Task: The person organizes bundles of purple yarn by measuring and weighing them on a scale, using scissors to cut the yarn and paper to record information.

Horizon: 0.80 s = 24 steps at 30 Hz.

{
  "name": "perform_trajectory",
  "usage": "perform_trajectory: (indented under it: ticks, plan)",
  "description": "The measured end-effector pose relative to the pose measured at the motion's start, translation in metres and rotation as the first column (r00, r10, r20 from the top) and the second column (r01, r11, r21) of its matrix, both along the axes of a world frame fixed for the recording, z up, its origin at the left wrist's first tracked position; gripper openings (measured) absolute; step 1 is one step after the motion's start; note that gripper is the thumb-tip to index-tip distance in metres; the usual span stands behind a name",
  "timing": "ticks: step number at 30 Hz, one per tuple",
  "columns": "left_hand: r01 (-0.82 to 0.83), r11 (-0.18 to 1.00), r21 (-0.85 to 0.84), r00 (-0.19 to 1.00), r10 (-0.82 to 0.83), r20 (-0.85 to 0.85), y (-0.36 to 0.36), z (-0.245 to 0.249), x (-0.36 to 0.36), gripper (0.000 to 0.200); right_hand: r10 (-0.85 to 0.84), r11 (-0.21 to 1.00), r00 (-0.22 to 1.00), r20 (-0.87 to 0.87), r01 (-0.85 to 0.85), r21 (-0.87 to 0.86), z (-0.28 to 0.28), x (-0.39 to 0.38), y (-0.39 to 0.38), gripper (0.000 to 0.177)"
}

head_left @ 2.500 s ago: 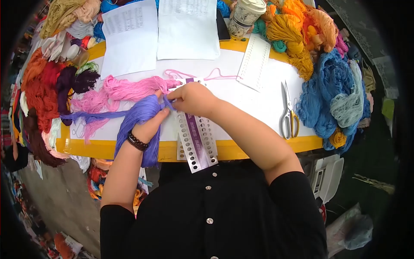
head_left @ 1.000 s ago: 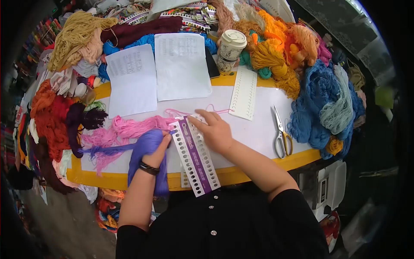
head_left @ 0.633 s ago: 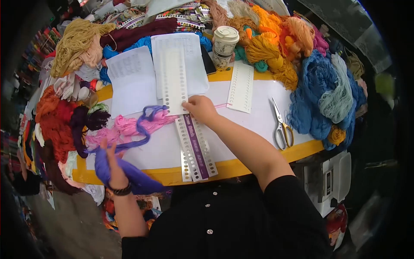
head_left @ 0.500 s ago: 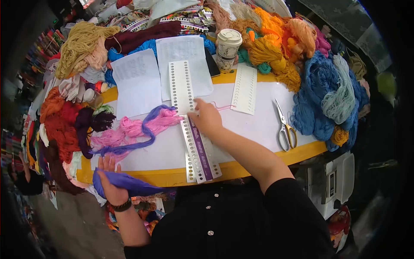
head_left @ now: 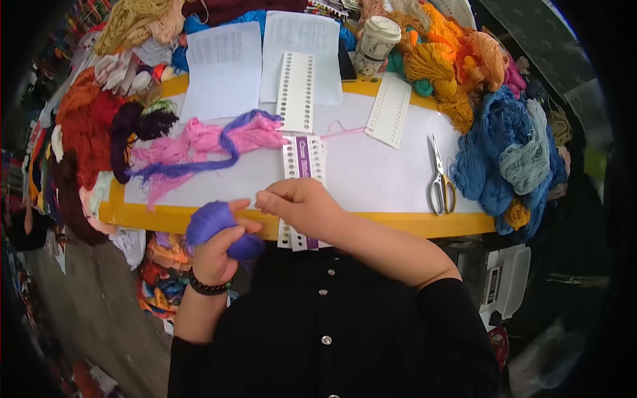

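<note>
My left hand [head_left: 222, 247] grips a bunched purple yarn skein [head_left: 211, 223] at the table's near edge, in front of my body. My right hand [head_left: 300, 206] hovers beside it, fingers pinched toward the purple yarn, over the lower end of a white punched card with a purple strip [head_left: 302, 158]. A pink yarn bundle [head_left: 202, 139] with a purple strand [head_left: 199, 166] draped across it lies on the white sheet to the left. A second punched card [head_left: 296, 91] lies further back.
Scissors [head_left: 439, 176] lie at the right. A third punched card [head_left: 389, 109], two papers [head_left: 225, 69] and a lidded paper cup [head_left: 375, 47] sit at the back. Heaps of blue [head_left: 504, 149], orange [head_left: 451, 63] and red [head_left: 79, 132] yarn ring the yellow-edged table [head_left: 411, 224].
My left hand pulled the purple skein off the table to the left, then brought it back bunched near the edge. My right hand slid a punched card away and returned toward the skein.
</note>
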<state>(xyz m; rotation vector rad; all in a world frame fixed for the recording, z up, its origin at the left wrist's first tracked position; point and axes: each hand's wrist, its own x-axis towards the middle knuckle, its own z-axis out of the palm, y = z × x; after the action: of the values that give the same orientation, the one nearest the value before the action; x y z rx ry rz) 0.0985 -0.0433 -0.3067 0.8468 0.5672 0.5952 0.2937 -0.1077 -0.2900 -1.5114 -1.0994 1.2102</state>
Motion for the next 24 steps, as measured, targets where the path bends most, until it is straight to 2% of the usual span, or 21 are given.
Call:
perform_trajectory:
  ticks: [1, 2, 3, 5, 6, 8, 10, 12, 13, 15, 17, 18, 19, 20, 21, 23, 24]
  plan:
    - [0.068, 0.998, 0.013, 0.997, -0.069, 0.036, -0.003, 0.006, 0.007, 0.044, 0.074, 0.997, 0.989, -0.13, -0.074, 0.002, 0.006, -0.005, -0.006, 0.026]
    - [0.055, 0.998, 0.041, 0.998, -0.055, 0.006, -0.009, 0.014, 0.015, 0.05, 0.073, 0.997, 0.989, -0.131, -0.074, -0.004, 0.005, -0.009, -0.01, 0.026]
    - [0.056, 0.998, 0.037, 0.998, -0.056, 0.006, -0.014, 0.017, 0.02, 0.05, 0.061, 0.997, 0.99, -0.13, -0.053, 0.064, 0.004, -0.014, -0.014, 0.024]
    - [0.086, 0.966, 0.244, 0.992, -0.061, -0.11, -0.018, 0.018, 0.027, 0.053, -0.016, 0.981, 0.996, -0.084, 0.031, 0.189, 0.006, -0.019, -0.021, 0.019]
    - [0.157, 0.941, 0.3, 0.983, -0.12, -0.137, -0.016, 0.014, 0.026, 0.055, -0.02, 0.982, 0.996, -0.084, 0.035, 0.183, 0.005, -0.02, -0.025, 0.019]
    - [0.163, 0.941, 0.296, 0.983, -0.13, -0.128, -0.021, 0.014, 0.029, 0.055, -0.037, 0.982, 0.972, -0.234, 0.078, 0.17, 0.004, -0.018, -0.03, 0.017]
    - [0.166, 0.942, 0.292, 0.983, -0.136, -0.12, -0.026, 0.016, 0.032, 0.055, -0.06, 0.987, 0.981, -0.187, 0.086, 0.135, 0.012, -0.016, -0.036, 0.016]
    - [0.222, 0.887, 0.405, 0.969, -0.154, -0.193, -0.028, 0.02, 0.033, 0.055, -0.08, 0.99, 0.987, -0.14, 0.094, 0.101, 0.015, -0.014, -0.041, 0.014]
    - [0.224, 0.888, 0.402, 0.969, -0.157, -0.193, -0.03, 0.021, 0.032, 0.055, -0.08, 0.989, 0.985, -0.153, 0.097, 0.11, 0.015, -0.013, -0.042, 0.014]
    - [0.243, 0.945, 0.217, 0.97, -0.232, -0.076, -0.032, 0.021, 0.03, 0.053, -0.084, 0.988, 0.983, -0.166, 0.104, 0.114, 0.016, -0.013, -0.047, 0.014]
    - [0.231, 0.947, 0.224, 0.973, -0.232, -0.023, -0.029, 0.017, 0.025, 0.051, -0.101, 0.977, 0.927, -0.36, 0.161, 0.142, 0.017, -0.015, -0.051, 0.018]
    - [0.216, 0.948, 0.234, 0.973, -0.229, 0.03, -0.028, 0.016, 0.025, 0.049, -0.106, 0.976, 0.927, -0.359, 0.166, 0.141, 0.016, -0.015, -0.052, 0.018]
    - [0.151, 0.961, 0.233, 0.986, -0.162, 0.031, -0.032, 0.018, 0.029, 0.046, -0.092, 0.974, 0.898, -0.431, 0.172, 0.149, 0.015, -0.016, -0.054, 0.018]
    - [0.155, 0.961, 0.228, 0.986, -0.166, 0.029, -0.033, 0.016, 0.029, 0.046, -0.077, 0.971, 0.862, -0.501, 0.178, 0.157, 0.013, -0.016, -0.055, 0.018]
    - [0.179, 0.959, 0.221, 0.983, -0.181, -0.014, -0.033, 0.013, 0.029, 0.045, -0.081, 0.971, 0.861, -0.502, 0.182, 0.154, 0.013, -0.015, -0.057, 0.018]
    - [0.204, 0.956, 0.212, 0.979, -0.196, -0.057, -0.033, 0.012, 0.03, 0.044, -0.106, 0.971, 0.925, -0.365, 0.176, 0.163, 0.016, -0.011, -0.059, 0.015]
    - [0.21, 0.94, 0.27, 0.977, -0.194, -0.087, -0.035, 0.014, 0.033, 0.044, -0.108, 0.971, 0.924, -0.366, 0.178, 0.162, 0.017, -0.01, -0.059, 0.015]
